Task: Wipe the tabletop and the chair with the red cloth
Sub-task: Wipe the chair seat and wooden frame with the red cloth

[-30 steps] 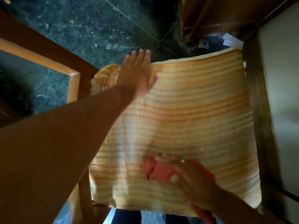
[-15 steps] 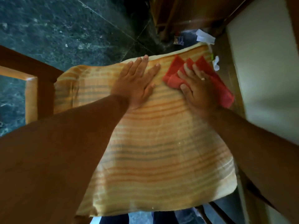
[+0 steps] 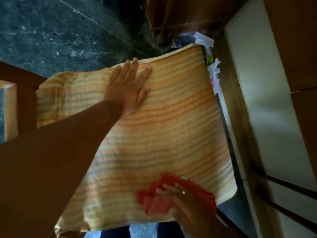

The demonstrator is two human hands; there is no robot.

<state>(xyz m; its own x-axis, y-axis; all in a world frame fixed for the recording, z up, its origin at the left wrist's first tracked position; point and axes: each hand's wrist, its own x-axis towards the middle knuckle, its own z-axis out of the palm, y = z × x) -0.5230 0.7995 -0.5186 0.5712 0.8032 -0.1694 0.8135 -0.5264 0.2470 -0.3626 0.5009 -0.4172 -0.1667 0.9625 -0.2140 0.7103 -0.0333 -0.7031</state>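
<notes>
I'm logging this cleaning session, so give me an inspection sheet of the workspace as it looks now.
Surface: striped cushion on the wooden chair.
Job's things: red cloth, bunched at the cushion's near edge.
Clutter: paper scraps beside the cushion's far corner.
Grips: left hand flat on the cushion; right hand pressing the cloth.
Cables: nothing seen.
Surroundings: dark marble floor; white panel on the right.

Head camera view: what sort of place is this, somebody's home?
Probably a room in a home. A wooden chair carries a striped seat cushion, the floor is dark green marble, and paper scraps lie beside wooden furniture.
</notes>
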